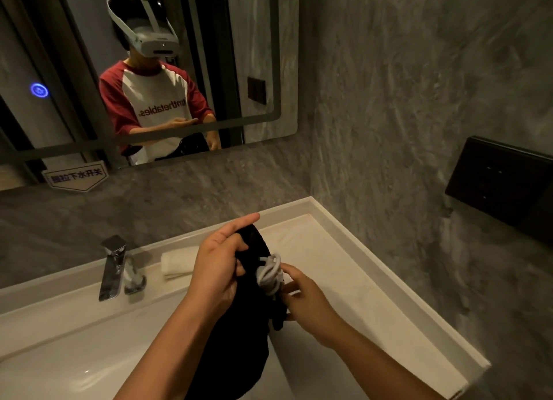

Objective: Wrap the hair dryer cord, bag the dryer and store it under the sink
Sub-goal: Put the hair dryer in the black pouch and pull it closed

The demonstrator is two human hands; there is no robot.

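Black drawstring bag (239,333) held above counter (344,280), right of faucet (115,265). Left hand (215,268) clamps bag neck; right hand (302,292) pinches grey cord (269,272). Dryer presumably inside, unseen. Risk: loose knot slips, bag reopens, contents drop into basin (59,363)

Dim grey marbled walls (389,85), a lit-edged mirror (260,70), white vanity counter (374,295), chrome faucet (112,268).
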